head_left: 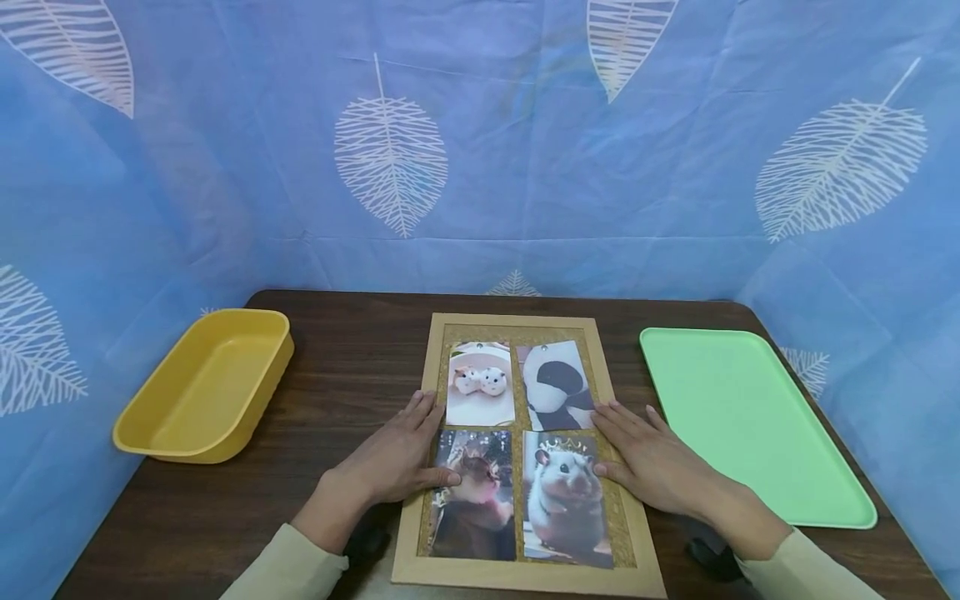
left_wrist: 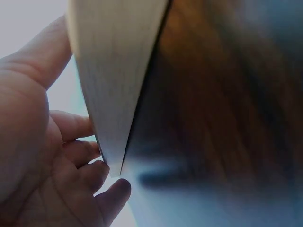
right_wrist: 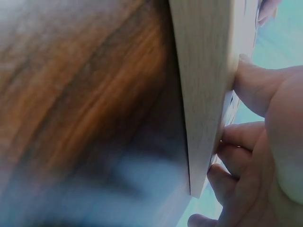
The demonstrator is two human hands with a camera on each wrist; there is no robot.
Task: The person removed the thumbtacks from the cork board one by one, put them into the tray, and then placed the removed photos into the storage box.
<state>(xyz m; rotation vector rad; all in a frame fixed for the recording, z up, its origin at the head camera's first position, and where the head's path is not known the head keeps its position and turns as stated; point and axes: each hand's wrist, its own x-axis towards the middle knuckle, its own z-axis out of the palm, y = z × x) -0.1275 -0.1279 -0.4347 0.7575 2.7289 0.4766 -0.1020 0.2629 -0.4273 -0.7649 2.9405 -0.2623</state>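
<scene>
Head view: bright, even light; cloth [head_left: 525, 175] clear. Wrist views: dimmer, hazy; table [left_wrist: 227, 118] out of focus, bluish sheen low down; dark shadow line beside frame [right_wrist: 203, 71].

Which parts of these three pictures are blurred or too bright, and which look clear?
Head view: fairly evenly lit, with the four photos and wooden frame looking clear; left wrist view: the tabletop is blurred, and the background behind the left hand is washed out; right wrist view: the tabletop is also blurred, with a bluish sheen low down, while the wooden frame's edge looks sharper.
</scene>
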